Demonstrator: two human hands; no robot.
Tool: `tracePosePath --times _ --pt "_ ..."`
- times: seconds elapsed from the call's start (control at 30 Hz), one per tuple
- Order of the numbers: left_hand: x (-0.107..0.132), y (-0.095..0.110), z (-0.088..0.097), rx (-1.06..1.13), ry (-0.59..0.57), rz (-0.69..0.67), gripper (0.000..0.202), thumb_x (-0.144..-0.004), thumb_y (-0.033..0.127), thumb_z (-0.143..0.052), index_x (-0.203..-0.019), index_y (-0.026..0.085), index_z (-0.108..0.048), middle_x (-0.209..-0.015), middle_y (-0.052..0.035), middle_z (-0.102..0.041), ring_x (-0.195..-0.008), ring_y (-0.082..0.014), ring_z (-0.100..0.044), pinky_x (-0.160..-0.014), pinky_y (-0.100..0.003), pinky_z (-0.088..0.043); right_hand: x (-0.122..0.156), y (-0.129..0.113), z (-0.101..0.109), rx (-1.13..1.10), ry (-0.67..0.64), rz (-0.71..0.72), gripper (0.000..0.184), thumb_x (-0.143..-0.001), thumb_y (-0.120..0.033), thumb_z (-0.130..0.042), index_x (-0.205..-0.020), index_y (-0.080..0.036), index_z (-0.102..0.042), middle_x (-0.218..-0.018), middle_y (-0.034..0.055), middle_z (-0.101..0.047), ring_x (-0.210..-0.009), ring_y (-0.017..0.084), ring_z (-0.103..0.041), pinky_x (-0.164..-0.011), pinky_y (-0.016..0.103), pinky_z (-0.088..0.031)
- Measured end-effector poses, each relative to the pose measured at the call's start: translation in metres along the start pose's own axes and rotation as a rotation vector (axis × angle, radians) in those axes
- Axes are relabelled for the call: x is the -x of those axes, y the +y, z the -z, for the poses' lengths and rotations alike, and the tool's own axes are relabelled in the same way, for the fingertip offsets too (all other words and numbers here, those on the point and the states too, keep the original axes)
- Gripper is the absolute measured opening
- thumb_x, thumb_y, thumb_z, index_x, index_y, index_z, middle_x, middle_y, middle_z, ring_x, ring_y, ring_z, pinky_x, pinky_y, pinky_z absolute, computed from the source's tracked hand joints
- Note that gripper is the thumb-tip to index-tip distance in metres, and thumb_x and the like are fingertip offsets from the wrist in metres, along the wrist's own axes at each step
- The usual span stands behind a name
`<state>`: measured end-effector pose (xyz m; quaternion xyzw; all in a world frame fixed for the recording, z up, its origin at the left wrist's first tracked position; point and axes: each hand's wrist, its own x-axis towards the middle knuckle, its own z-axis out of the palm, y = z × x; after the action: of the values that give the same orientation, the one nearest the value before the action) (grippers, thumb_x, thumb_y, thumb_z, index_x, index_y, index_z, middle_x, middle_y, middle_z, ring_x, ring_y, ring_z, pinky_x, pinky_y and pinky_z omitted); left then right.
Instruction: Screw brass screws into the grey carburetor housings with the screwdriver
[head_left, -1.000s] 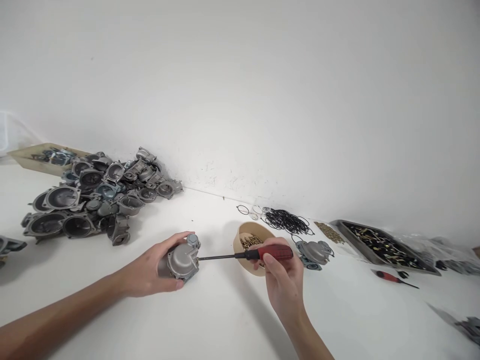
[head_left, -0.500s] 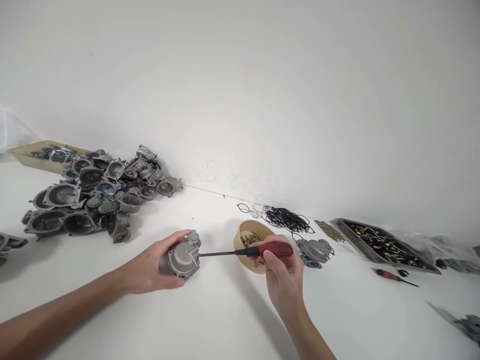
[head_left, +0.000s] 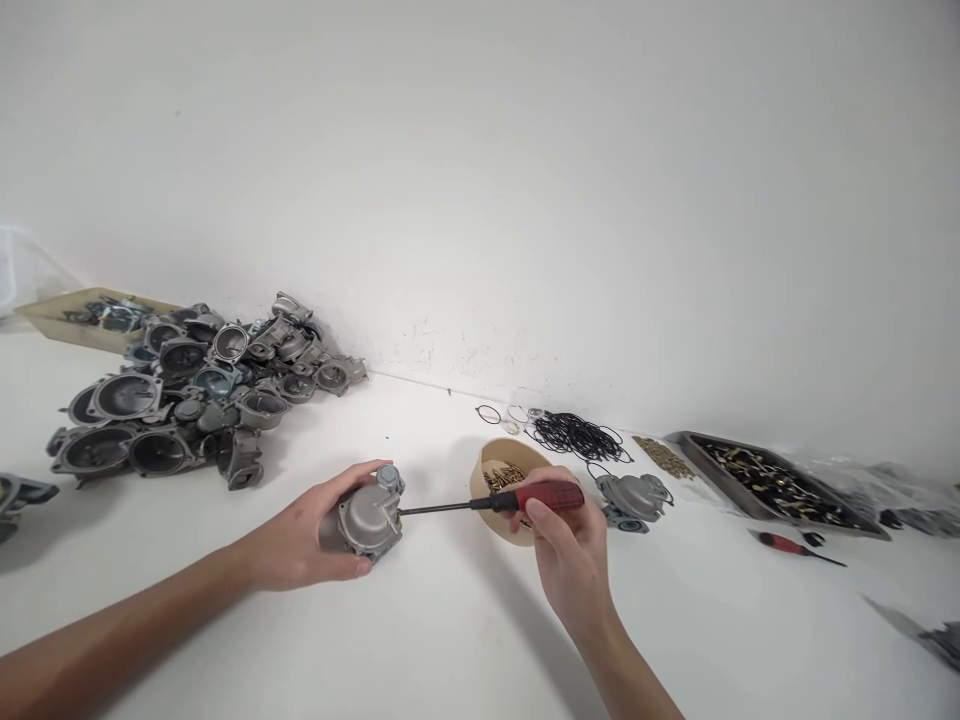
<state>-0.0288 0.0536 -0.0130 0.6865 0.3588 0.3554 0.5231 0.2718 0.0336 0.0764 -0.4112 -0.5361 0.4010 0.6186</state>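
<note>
My left hand is wrapped round a grey metal carburetor, which rests on the white table with its rounded cover facing up. Gripped in my right hand is a screwdriver with a red and black handle. Its long dark shaft lies nearly level, and the tip meets the right side of the carburetor. Whether a screw sits at the tip is too small to make out. Partly behind my right hand stands a beige bowl holding brass screws.
A heap of carburetor bodies fills the left, before a cream bin. To the right are black rubber rings, another carburetor, small brass pieces, a dark metal tray of parts and a second screwdriver.
The view has shifted slightly. My left hand still holds the carburetor, and the screwdriver stays against its side in my right hand with hardly any movement.
</note>
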Motion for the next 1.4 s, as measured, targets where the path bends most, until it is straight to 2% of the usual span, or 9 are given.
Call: tracePosePath --times 0.2,0.4,0.57,0.67,0.77,0.87,1.03,1.2,1.4 --pt "0.002 -0.004 -0.001 -0.003 -0.002 -0.008 0.095 -0.083 0.038 -0.086 -0.165 0.031 -0.039 -0.165 -0.0107 -0.051 -0.151 -0.0422 -0.048 -0.127 -0.055 -0.04 -0.002 0.004 0.008 0.054 -0.062 0.005 0.025 -0.088 -0.042 -0.083 -0.095 -0.022 -0.071 -0.078 0.0016 -0.07 -0.067 0.018 -0.067 -0.062 0.03 -0.056" --pt "0.002 -0.015 0.0 0.021 -0.009 -0.117 0.077 -0.09 0.038 -0.081 -0.159 0.031 -0.047 -0.156 -0.0113 -0.056 -0.142 -0.0397 -0.055 -0.125 -0.056 -0.041 -0.002 0.004 0.01 0.059 -0.176 0.049 0.026 -0.088 -0.044 -0.084 -0.093 -0.021 -0.073 -0.079 0.0031 -0.07 -0.066 0.019 -0.067 -0.06 0.032 -0.053" --pt "0.001 -0.006 -0.001 0.062 -0.039 -0.14 0.074 -0.092 0.043 -0.08 -0.156 0.028 -0.047 -0.155 -0.0141 -0.056 -0.135 -0.0384 -0.061 -0.12 -0.055 -0.046 -0.012 -0.004 0.017 0.06 -0.221 0.107 0.03 -0.084 -0.047 -0.087 -0.093 -0.021 -0.075 -0.079 0.0044 -0.07 -0.061 0.018 -0.067 -0.052 0.03 -0.054" --pt "0.003 0.01 -0.005 0.022 -0.014 -0.024 0.077 -0.086 0.04 -0.086 -0.152 0.028 -0.046 -0.145 -0.0129 -0.065 -0.127 -0.0362 -0.066 -0.115 -0.053 -0.048 -0.026 -0.022 0.018 0.185 -0.251 0.239 0.025 -0.089 -0.043 -0.084 -0.092 -0.019 -0.078 -0.077 0.0065 -0.073 -0.062 0.019 -0.068 -0.053 0.03 -0.057" --pt "0.003 0.024 -0.01 -0.049 0.065 0.084 0.067 -0.082 0.031 -0.087 -0.139 0.028 -0.052 -0.134 -0.0085 -0.071 -0.121 -0.0347 -0.067 -0.111 -0.053 -0.048 -0.039 -0.048 0.008 0.31 -0.328 0.416 0.011 -0.094 -0.031 -0.079 -0.092 -0.02 -0.079 -0.08 0.0071 -0.076 -0.068 0.021 -0.072 -0.059 0.032 -0.062" --pt "0.002 0.026 -0.011 -0.011 0.063 0.066 0.059 -0.082 0.028 -0.086 -0.132 0.025 -0.056 -0.128 -0.0077 -0.073 -0.117 -0.0328 -0.068 -0.106 -0.049 -0.049 -0.048 -0.076 -0.013 0.414 -0.387 0.609 0.004 -0.092 -0.022 -0.078 -0.096 -0.022 -0.079 -0.084 0.0057 -0.078 -0.069 0.021 -0.073 -0.06 0.034 -0.062" --pt "-0.002 0.011 -0.003 0.15 -0.01 -0.053 0.061 -0.08 0.031 -0.09 -0.132 0.023 -0.06 -0.134 -0.0103 -0.068 -0.118 -0.0316 -0.068 -0.101 -0.043 -0.053 -0.05 -0.103 -0.046 0.508 -0.51 0.804 0.034 -0.09 -0.012 -0.074 -0.121 -0.026 -0.072 -0.087 0.0034 -0.081 -0.073 0.021 -0.077 -0.063 0.035 -0.065" --pt "-0.002 0.003 0.003 0.183 -0.09 -0.067 0.068 -0.082 0.038 -0.092 -0.14 0.023 -0.059 -0.13 -0.01 -0.07 -0.118 -0.032 -0.068 -0.101 -0.044 -0.053 -0.044 -0.091 -0.053 0.567 -0.656 0.783 0.058 -0.09 -0.011 -0.073 -0.143 -0.031 -0.06 -0.09 0.0002 -0.08 -0.073 0.018 -0.077 -0.065 0.032 -0.066" --pt "-0.001 0.001 0.003 0.147 -0.058 0.013 0.075 -0.079 0.046 -0.094 -0.14 0.024 -0.058 -0.128 -0.0091 -0.072 -0.113 -0.0304 -0.069 -0.098 -0.043 -0.053 -0.046 -0.078 -0.057 0.576 -0.644 0.808 0.061 -0.09 -0.01 -0.073 -0.145 -0.033 -0.059 -0.093 -0.0021 -0.08 -0.073 0.016 -0.077 -0.074 0.03 -0.068"
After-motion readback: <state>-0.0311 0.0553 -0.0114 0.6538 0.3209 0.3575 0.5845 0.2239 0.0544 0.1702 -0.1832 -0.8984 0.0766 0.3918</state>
